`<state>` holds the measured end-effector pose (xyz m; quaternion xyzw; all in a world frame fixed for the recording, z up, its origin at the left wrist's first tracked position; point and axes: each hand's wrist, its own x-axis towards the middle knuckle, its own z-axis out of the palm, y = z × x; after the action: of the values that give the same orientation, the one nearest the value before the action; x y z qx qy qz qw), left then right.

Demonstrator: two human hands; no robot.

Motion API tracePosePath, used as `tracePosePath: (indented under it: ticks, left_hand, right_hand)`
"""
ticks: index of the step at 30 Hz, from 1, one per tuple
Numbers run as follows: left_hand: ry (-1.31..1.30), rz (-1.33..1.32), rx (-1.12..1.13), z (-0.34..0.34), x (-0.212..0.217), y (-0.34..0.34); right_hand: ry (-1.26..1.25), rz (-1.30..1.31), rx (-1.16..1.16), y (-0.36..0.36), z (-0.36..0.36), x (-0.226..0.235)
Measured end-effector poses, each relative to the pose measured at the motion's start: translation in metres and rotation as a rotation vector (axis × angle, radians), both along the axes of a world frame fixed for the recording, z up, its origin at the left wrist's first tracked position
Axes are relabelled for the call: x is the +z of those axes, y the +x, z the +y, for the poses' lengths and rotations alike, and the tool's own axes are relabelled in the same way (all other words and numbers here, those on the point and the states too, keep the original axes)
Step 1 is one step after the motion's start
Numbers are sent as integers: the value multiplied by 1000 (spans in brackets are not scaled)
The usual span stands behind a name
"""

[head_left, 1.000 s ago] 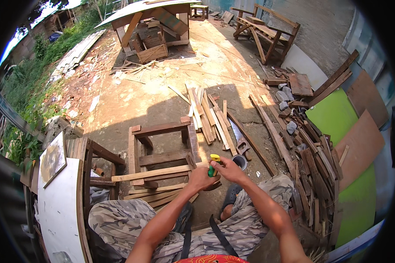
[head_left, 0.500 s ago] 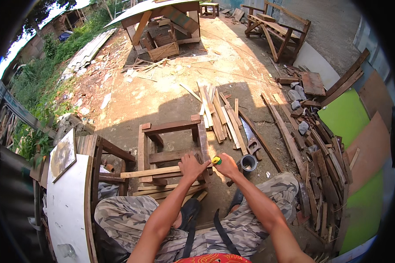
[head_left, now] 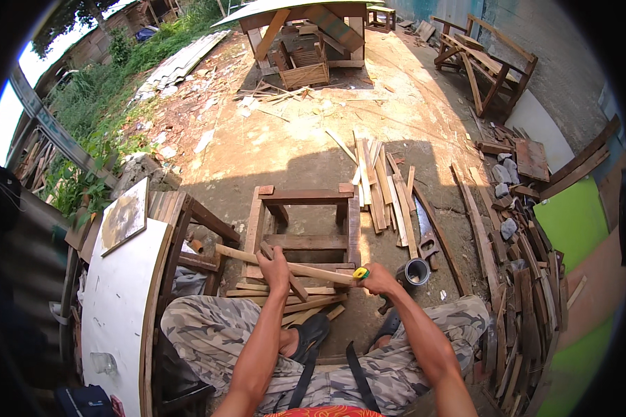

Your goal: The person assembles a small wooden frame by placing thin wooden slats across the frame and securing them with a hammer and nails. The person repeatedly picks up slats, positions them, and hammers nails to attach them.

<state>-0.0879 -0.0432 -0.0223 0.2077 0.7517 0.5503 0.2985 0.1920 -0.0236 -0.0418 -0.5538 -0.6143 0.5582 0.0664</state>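
My right hand (head_left: 380, 279) is closed around a small yellow and green tape measure (head_left: 360, 273), at the right end of a pale wooden strip (head_left: 320, 272). My left hand (head_left: 275, 268) grips a short darker wooden stick (head_left: 297, 288), which crosses the pale strip at an angle. That strip passes by my left hand and slants down to the right. Just beyond my hands stands a wooden stool frame (head_left: 306, 242) without a seat. More wooden strips (head_left: 313, 301) lie on the ground beneath my hands.
Right of my right hand are a grey can (head_left: 416, 272) and a handsaw (head_left: 426, 236). A hammer (head_left: 384, 304) is partly hidden below that hand. Loose strips (head_left: 379, 184) lie ahead, scrap wood (head_left: 528, 292) is piled right, and a white-topped bench (head_left: 122, 299) stands left.
My left hand has moved left, off the stool's corner, and now grips the darker stick. The pale strip has swung to slant down to the right. The view has shifted left.
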Motion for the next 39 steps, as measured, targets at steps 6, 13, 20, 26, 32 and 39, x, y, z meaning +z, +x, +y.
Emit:
tracePosePath:
  ticks: [6,13,20,26,32,39]
  left_hand:
    - [44,-153,21,15,18,5]
    - [131,178,-279,40,59,13]
    - [-244,1008,-975,59,97,1]
    - [-336,1253,-1403,44,50,-38]
    - [-402,1229,-1497,31,5,-72]
    - [-372,1151,-1438,25,-9,-79]
  right_hand:
    - [-47,204,-182,0,-23,22]
    - [-23,194,-6,-18,-53,24]
    - [232,292,-457,23,-18,40]
    - [393,213,-622,61,-3,42]
    - [258,291,-558,58,-12,30]
    - [235,234,-530,48,-10,24]
